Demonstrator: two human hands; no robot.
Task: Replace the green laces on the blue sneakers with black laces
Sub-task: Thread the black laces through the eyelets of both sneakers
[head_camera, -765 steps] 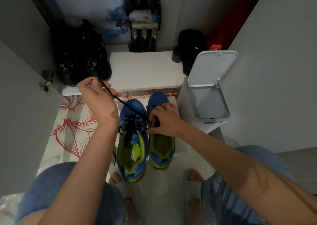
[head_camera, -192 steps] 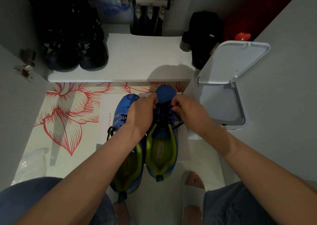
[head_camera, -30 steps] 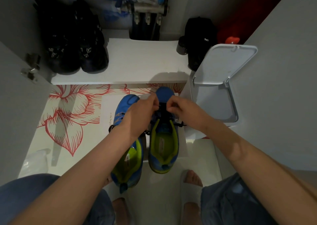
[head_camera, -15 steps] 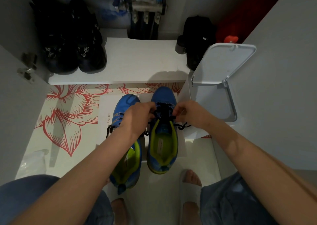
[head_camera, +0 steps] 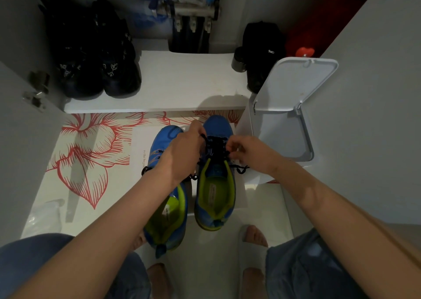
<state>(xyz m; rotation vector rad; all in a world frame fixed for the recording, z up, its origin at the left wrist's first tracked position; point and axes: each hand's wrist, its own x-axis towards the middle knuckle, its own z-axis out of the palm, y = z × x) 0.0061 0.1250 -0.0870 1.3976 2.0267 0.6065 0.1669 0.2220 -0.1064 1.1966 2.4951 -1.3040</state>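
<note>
My left hand (head_camera: 182, 155) is curled, its fingertips pinching the black lace (head_camera: 215, 146) at the left edge of the lacing on the right sneaker (head_camera: 214, 191). My right hand (head_camera: 252, 153) is curled likewise and pinches the same lace at the right edge of the lacing. The lace crosses the eyelets between both hands; one loose end (head_camera: 241, 169) lies off the sneaker's right side, below my right wrist. The left sneaker (head_camera: 167, 134) stands just beside the right one, toe forward, partly covered by my left forearm; a dark lace shows at its left edge. Both sneakers rest on a white sheet (head_camera: 139, 146) laid over a mat (head_camera: 86, 153) with a red flower print. A white bin (head_camera: 284, 134), lid raised, stands just right of the sneakers. Beyond the mat, a white shelf (head_camera: 182, 82) carries black shoes (head_camera: 95, 66) at its left end and a black bag (head_camera: 264, 48) at its right end.
</note>
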